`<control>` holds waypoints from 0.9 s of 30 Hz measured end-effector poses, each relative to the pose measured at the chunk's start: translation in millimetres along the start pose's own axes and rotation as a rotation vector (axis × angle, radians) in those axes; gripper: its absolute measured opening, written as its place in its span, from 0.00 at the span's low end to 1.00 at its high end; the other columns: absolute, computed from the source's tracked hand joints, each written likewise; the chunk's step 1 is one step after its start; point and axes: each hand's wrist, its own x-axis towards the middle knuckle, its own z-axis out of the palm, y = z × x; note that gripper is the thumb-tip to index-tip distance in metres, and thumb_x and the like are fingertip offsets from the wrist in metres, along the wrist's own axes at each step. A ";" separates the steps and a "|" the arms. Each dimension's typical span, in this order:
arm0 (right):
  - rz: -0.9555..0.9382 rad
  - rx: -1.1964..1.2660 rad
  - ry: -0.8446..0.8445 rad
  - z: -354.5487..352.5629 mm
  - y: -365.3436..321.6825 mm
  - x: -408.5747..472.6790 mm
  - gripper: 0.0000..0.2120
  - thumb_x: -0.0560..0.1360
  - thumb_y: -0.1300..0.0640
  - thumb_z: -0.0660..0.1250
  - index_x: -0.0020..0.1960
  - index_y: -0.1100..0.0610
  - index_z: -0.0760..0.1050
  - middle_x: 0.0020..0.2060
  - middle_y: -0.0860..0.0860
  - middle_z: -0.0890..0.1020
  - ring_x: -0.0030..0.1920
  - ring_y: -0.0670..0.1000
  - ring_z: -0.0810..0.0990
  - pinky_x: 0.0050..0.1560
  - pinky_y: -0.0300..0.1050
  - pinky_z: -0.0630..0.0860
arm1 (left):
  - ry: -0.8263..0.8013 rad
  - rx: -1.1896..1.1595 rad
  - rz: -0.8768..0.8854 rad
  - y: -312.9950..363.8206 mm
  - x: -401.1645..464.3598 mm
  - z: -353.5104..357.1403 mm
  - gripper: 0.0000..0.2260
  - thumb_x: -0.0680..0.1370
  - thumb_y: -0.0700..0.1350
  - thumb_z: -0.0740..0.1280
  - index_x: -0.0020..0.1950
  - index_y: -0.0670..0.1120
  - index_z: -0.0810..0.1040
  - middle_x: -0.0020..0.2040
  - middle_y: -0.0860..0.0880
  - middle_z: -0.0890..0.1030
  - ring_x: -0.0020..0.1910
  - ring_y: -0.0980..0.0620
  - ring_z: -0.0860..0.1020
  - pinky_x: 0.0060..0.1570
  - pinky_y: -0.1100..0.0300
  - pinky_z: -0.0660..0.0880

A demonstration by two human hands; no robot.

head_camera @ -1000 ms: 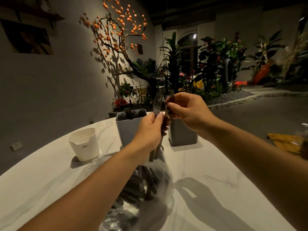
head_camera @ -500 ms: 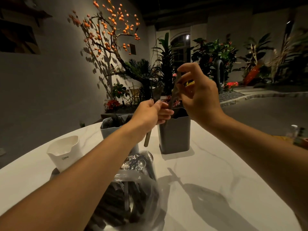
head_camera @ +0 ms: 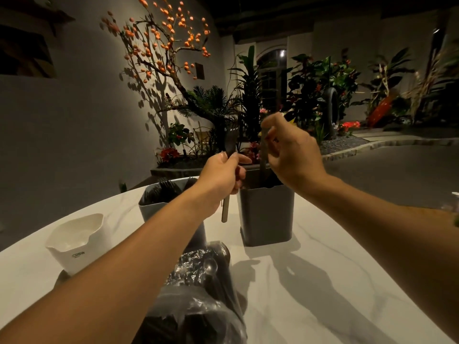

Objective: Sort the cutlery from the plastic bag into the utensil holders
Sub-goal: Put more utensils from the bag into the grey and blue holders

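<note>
**Sorting mid-way: fork in left, one piece going into dark holder**

My left hand (head_camera: 223, 177) grips a fork (head_camera: 229, 170) upright, tines up, handle end hanging below my fist, just left of the dark holder (head_camera: 267, 214). My right hand (head_camera: 293, 155) pinches a slim dark piece (head_camera: 263, 155), can't tell knife or what, its lower end already inside the dark holder's mouth. Fingers curled on both, neither hand free.

Done so far, as I judge: the grey holder (head_camera: 154, 207) to the left has dark fork-like pieces standing in it, the dark holder has some too. White holder (head_camera: 77, 242), near left, looks empty inside, though hard to be sure.

Left: the bag (head_camera: 198, 306) near me on the table (head_camera: 323, 281) is still well filled with dark cutlery, a clear spoon showing on top. So plenty remains; I'd say well short of the end.
</note>
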 end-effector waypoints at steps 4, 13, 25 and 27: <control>0.122 -0.112 -0.316 24.8 -3.0 -7.3 0.12 0.80 0.58 0.65 0.62 0.51 0.79 0.57 0.52 0.79 0.56 0.53 0.77 0.55 0.53 0.77 | -0.053 -0.047 -0.029 -6.4 -3.1 -10.9 0.19 0.87 0.53 0.52 0.59 0.42 0.77 0.32 0.50 0.67 0.27 0.56 0.63 0.26 0.64 0.61; 0.214 0.602 -0.262 17.0 -62.0 9.9 0.08 0.78 0.59 0.69 0.56 0.51 0.77 0.47 0.44 0.81 0.48 0.42 0.81 0.45 0.32 0.79 | -0.104 -0.046 -0.139 -9.1 -26.2 -39.5 0.27 0.85 0.60 0.50 0.54 0.40 0.80 0.32 0.48 0.74 0.29 0.53 0.69 0.31 0.60 0.65; 0.018 0.446 0.232 29.7 -125.5 33.7 0.14 0.76 0.67 0.66 0.59 0.56 0.75 0.49 0.50 0.77 0.47 0.48 0.79 0.48 0.46 0.82 | 0.239 -0.079 -0.022 7.3 -37.8 -116.3 0.24 0.86 0.55 0.50 0.54 0.42 0.81 0.35 0.45 0.85 0.35 0.48 0.84 0.40 0.56 0.83; -0.045 0.431 0.243 35.1 -135.4 37.2 0.13 0.75 0.67 0.66 0.59 0.59 0.76 0.51 0.53 0.78 0.48 0.51 0.79 0.47 0.49 0.82 | 0.235 -0.111 -0.048 5.6 -36.9 -123.2 0.23 0.86 0.55 0.50 0.55 0.42 0.81 0.43 0.44 0.87 0.43 0.46 0.86 0.45 0.54 0.83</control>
